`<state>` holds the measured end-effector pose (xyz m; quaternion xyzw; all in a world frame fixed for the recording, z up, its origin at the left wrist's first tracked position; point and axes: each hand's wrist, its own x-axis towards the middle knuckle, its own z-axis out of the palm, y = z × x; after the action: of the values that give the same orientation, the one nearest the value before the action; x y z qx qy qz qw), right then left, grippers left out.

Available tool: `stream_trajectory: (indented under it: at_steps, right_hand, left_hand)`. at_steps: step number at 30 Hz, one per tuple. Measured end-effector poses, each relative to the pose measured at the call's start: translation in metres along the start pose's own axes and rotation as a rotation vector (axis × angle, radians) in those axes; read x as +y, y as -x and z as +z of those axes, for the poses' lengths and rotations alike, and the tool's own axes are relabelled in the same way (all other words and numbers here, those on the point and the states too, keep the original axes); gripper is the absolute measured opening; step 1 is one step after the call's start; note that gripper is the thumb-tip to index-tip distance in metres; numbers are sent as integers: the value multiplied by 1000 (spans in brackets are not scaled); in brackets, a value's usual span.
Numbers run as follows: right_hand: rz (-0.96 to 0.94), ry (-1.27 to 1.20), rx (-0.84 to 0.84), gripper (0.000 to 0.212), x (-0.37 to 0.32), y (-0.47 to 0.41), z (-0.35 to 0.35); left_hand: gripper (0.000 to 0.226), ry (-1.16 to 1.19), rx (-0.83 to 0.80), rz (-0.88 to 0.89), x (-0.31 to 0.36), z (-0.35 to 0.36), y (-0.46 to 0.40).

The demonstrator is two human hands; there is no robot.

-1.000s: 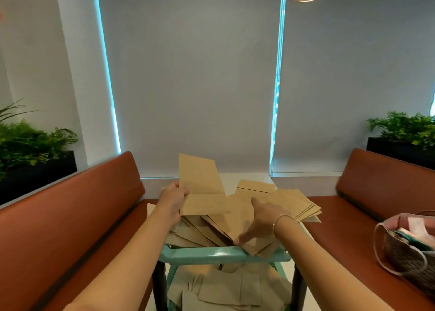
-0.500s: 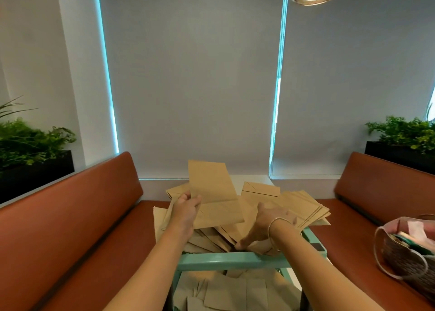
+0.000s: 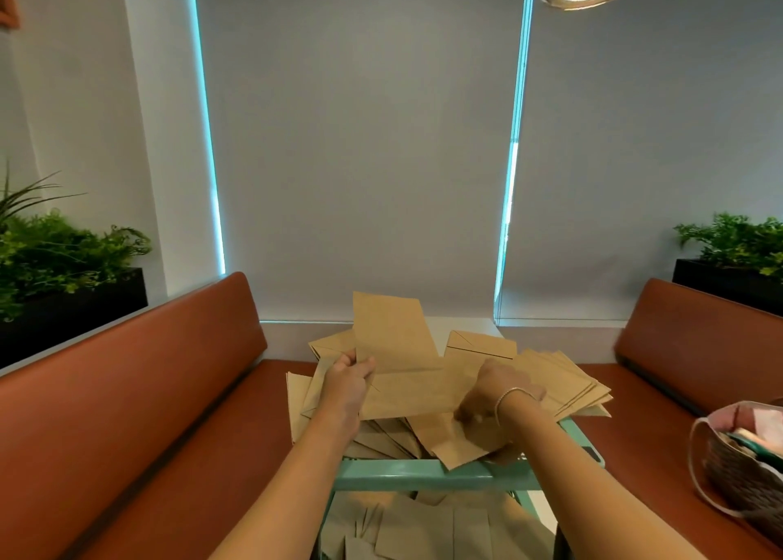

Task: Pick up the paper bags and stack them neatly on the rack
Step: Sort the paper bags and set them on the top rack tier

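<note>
While loose paper bags (image 3: 381, 436) lie fanned across the top of a mint-green rack (image 3: 423, 475), a person sorts them between two red benches. At left sits a planter (image 3: 63, 263) above a bench (image 3: 127, 390). The left hand (image 3: 345, 386) pinches one bag (image 3: 394, 348) by its lower edge and holds it upright above the heap, likely to keep it flat and square for stacking. To its right, the right hand (image 3: 495, 394), a bracelet at the wrist, curls its fingers down onto another bag (image 3: 457, 441) at the heap's near edge, apparently gathering it; whether it truly grips is hard to tell. A tidier stack (image 3: 563, 386) rests at the rack's right corner. More bags lie on the shelf below. At far right, a handbag (image 3: 745, 466) sits on the other bench.
</note>
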<state>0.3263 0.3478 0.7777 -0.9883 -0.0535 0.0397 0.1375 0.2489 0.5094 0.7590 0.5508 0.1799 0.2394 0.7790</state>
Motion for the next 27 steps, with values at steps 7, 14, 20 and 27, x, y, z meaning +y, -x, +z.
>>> stream_trajectory:
  at_steps: [7,14,20,27]
  right_hand:
    - [-161,-311,94,20,8,-6,-39]
    - [-168,-624,504,21,8,11,-75]
    - [-198,-986,409,31,-19,18,-58]
    - [-122,-1093,103,23,-51,14,-6]
  left_hand:
    - [19,57,-16,-37,2,0,2]
    - [16,48,-16,-5,19,-14,-7]
    - [15,39,-27,7,19,-23,-7]
    - [13,86,-102,20,23,-17,-2]
